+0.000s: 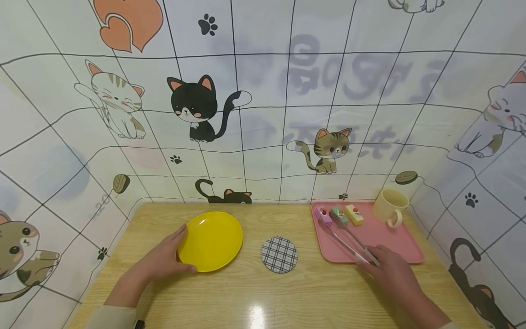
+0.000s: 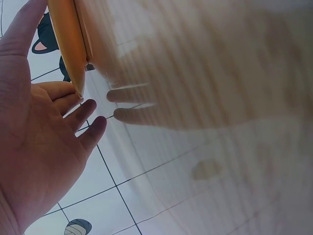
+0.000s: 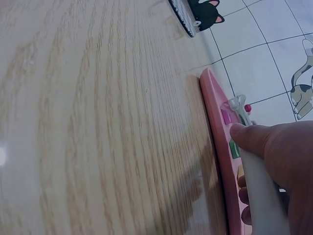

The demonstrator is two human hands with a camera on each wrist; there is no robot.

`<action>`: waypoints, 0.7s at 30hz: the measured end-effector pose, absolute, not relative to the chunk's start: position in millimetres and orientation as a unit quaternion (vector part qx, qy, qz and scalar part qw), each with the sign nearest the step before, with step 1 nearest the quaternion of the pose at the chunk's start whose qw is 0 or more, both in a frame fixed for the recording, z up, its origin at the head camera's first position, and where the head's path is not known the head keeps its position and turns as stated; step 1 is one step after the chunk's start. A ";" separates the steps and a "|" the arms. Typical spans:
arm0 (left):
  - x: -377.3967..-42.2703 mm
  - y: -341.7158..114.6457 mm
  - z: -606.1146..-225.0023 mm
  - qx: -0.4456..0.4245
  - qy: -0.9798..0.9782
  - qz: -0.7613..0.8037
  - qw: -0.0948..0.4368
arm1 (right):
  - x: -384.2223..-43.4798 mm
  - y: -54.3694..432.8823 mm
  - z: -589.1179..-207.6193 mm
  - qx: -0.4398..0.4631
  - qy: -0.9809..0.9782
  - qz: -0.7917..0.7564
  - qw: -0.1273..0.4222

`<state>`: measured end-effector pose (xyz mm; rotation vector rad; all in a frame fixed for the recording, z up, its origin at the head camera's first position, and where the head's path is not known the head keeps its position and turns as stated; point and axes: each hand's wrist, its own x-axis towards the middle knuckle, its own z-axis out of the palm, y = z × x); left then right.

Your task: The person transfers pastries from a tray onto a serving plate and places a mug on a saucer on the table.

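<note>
In the head view my left hand holds the left rim of a round yellow plate, thumb at the front edge and fingers farther back. The left wrist view shows the plate edge-on against the fingers. My right hand grips metal tongs over a pink tray. Their spread tips stand on either side of a purple toy cake slice; whether they touch it I cannot tell. Beside it lie a green slice and a yellow slice.
A pale yellow mug stands at the tray's back right corner. Between plate and tray lies a round checked coaster on the wooden table. Behind the table rises a cat-patterned cloth.
</note>
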<state>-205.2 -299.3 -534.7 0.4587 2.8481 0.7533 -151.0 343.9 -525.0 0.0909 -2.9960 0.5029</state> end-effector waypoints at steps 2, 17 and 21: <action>-205.6 -299.3 -534.7 0.154 0.952 0.252 0.080 | -151.3 343.9 -525.1 0.039 -0.983 0.169 0.061; -206.4 -299.6 -534.8 0.154 0.953 0.250 0.079 | -154.9 344.0 -528.1 0.023 -0.978 0.196 0.064; -205.2 -299.0 -532.9 0.152 0.953 0.248 0.082 | -153.6 344.0 -529.0 0.032 -0.977 0.199 0.073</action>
